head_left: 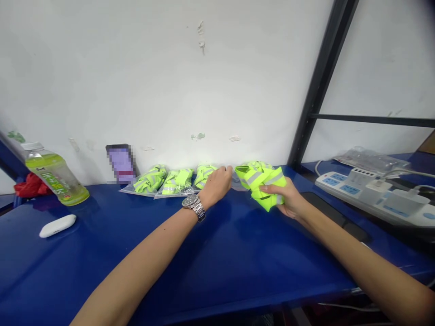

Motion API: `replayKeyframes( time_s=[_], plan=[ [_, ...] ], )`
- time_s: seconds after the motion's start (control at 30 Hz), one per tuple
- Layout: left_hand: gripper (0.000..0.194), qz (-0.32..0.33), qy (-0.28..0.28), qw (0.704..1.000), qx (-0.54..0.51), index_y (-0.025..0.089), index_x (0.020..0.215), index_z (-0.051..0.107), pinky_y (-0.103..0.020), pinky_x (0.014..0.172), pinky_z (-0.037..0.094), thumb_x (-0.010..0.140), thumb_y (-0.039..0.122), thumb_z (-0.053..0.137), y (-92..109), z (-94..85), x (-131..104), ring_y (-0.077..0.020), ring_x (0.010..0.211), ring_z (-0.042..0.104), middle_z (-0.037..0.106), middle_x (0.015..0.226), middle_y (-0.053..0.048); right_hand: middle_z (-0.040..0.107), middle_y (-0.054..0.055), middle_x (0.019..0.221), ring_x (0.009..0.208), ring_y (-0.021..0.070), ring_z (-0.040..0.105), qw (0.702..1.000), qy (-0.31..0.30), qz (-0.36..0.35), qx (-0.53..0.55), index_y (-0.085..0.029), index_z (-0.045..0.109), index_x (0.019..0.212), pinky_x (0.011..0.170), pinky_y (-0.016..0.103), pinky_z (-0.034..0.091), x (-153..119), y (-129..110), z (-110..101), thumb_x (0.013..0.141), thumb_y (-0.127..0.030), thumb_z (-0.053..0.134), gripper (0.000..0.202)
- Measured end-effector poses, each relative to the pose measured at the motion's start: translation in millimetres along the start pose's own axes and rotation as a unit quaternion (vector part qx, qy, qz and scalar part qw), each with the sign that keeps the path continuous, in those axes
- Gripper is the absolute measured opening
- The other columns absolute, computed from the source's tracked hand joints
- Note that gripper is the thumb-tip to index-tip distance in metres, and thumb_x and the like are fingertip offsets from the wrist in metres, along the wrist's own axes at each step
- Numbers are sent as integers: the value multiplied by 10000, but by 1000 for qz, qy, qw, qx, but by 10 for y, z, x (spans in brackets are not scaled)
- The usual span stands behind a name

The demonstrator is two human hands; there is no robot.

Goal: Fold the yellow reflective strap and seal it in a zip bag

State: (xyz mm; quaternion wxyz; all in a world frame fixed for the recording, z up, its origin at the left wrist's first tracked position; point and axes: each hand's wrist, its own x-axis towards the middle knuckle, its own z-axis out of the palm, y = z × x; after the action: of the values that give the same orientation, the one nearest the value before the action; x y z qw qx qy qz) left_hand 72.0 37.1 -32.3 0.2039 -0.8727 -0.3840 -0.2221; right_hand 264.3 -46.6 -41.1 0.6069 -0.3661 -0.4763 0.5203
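My right hand (288, 199) grips a folded neon-yellow reflective vest (261, 181) just above the blue table (210, 253), near the wall. My left hand (217, 183), with a metal watch on its wrist, reaches to the back of the table; its fingers rest on a clear plastic bag (237, 181) beside the vest. Whether they pinch the bag I cannot tell. Three bagged neon vests (176, 181) lie in a row along the wall, left of that hand.
A green drink bottle (56, 176) leans at the far left, by a red object (30, 185). A small white device (57, 225) lies in front. A phone (121, 164) leans on the wall. A power strip (374, 194) with plugs sits right, past a black post (319, 86).
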Motion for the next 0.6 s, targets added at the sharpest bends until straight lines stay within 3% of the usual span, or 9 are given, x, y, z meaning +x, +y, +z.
replayKeyframes(
  time_s=[0.13,0.23,0.43,0.53,0.6],
  plan=[
    [194,-38,32,999,-3,116,930,487,-309,585,428,962,161,301,-22,-107,2,-209,681,583,591,801,-110,712,71,981,837,239,668,999,20,37,18,-168,661,1013,741,344,546,0,3,81,535,-145,839,510],
    [223,-24,42,999,-10,118,925,479,-301,593,427,977,187,274,14,-219,-61,-195,691,583,591,812,-105,714,66,968,830,239,669,996,62,55,24,-169,667,984,733,344,544,11,25,158,520,-128,831,494],
    [199,87,6,996,-19,143,890,495,-280,530,398,960,249,342,193,-426,-376,-160,595,533,570,746,-50,720,59,851,776,238,661,995,66,26,-69,-143,683,852,707,339,524,30,99,216,493,-138,825,387],
    [150,170,-12,985,18,139,903,503,-304,582,434,934,261,422,212,-570,-551,-186,689,549,573,846,-78,719,58,865,800,233,656,996,35,15,-80,-142,676,848,726,336,520,7,81,243,504,-154,825,375],
    [80,220,0,973,73,138,914,510,-337,670,462,917,186,447,172,-667,-632,-218,807,558,569,939,-109,717,55,860,789,229,654,996,1,19,-86,-145,673,856,709,333,519,-19,61,274,516,-167,823,372]
  ],
)
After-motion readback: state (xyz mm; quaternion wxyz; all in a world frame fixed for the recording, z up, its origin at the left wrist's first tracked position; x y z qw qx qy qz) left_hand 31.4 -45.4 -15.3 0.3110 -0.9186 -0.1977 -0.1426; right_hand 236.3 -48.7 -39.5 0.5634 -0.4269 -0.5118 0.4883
